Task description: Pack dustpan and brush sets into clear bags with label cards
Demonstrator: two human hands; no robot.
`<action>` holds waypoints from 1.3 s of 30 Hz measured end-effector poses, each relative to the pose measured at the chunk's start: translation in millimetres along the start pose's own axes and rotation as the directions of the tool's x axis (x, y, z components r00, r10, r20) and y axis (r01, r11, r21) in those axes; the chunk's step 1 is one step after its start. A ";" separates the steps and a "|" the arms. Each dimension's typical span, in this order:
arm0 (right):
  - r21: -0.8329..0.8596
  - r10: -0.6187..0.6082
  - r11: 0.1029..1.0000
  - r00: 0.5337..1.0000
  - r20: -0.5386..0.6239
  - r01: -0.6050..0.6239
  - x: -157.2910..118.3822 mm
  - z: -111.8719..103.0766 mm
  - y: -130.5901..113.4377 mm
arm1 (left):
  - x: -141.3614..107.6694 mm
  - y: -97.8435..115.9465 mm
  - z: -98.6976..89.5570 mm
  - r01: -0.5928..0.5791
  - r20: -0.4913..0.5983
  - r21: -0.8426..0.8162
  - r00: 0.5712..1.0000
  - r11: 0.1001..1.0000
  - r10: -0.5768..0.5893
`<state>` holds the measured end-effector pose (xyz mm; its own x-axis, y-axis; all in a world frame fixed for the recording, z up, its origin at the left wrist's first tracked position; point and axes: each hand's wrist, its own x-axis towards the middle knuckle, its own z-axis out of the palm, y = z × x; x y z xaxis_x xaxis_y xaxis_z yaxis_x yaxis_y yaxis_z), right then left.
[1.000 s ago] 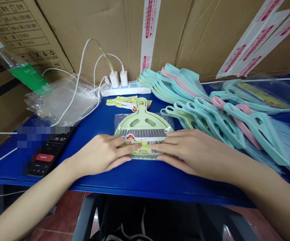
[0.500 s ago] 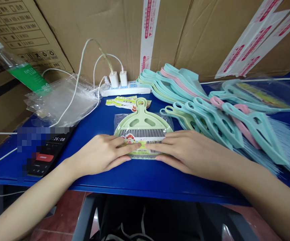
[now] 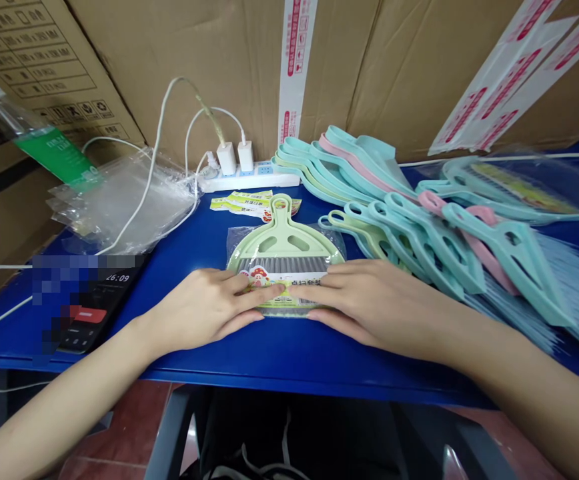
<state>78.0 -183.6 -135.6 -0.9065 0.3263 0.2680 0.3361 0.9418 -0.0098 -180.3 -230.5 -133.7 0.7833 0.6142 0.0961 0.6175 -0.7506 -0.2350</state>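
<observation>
A pale green dustpan and brush set [image 3: 283, 230] lies flat on the table in front of me, in a clear plastic bag, its round-holed handle pointing away. Grey bristles [image 3: 289, 265] show above a printed label [image 3: 297, 283] with a red mushroom picture. From the left, my left hand [image 3: 219, 303] lies on the lower part of the set with its fingers stretched out, index fingertip on the label. My right hand [image 3: 364, 297] rests on it from the right, likewise with extended fingers. The two index fingertips nearly meet. Both thumbs lie along the near edge.
To the right are several dustpans [image 3: 339, 167] and brushes [image 3: 419, 233], with a bagged set [image 3: 514, 187] behind. Loose labels [image 3: 242, 203] and a power strip [image 3: 254, 179] lie at the back. Plastic bags [image 3: 134, 200], a bottle [image 3: 54, 153] and a phone [image 3: 94, 307] are left.
Both hands stay on the bagged set, almost unmoved. The camera view has shifted very slightly.
</observation>
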 end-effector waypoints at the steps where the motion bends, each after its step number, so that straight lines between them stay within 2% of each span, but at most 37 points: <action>1: 0.002 0.003 1.000 1.000 0.003 -0.003 -0.1 0.1 0.0 | 0.8 0.5 -0.1 0.004 0.004 0.011 1.000 1.000 -0.004; 11: 0.044 0.051 0.998 0.997 0.051 -0.053 0.1 -4.5 -2.3 | 4.4 3.4 -5.1 0.023 0.025 0.066 0.999 0.998 -0.025; 23: -0.009 0.068 0.998 0.995 0.074 -0.067 -0.9 -5.8 -2.9 | 2.2 1.4 -8.0 0.027 -0.013 0.015 1.000 1.000 -0.027; 28: 0.013 0.087 0.996 0.993 0.084 -0.088 -1.1 -5.9 -2.3 | 1.4 0.0 -9.4 0.012 -0.074 0.012 0.997 1.000 -0.011; 39: 0.031 0.089 0.995 0.993 0.076 -0.091 -2.2 -6.2 -1.0 | -1.3 -2.1 -11.2 0.029 -0.065 -0.076 0.997 0.997 -0.034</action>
<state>81.3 -185.8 -130.2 -0.8898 0.4139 0.1924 0.4094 0.9101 -0.0643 -181.8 -232.5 -122.5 0.7650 0.6220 0.1669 0.6435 -0.7489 -0.1584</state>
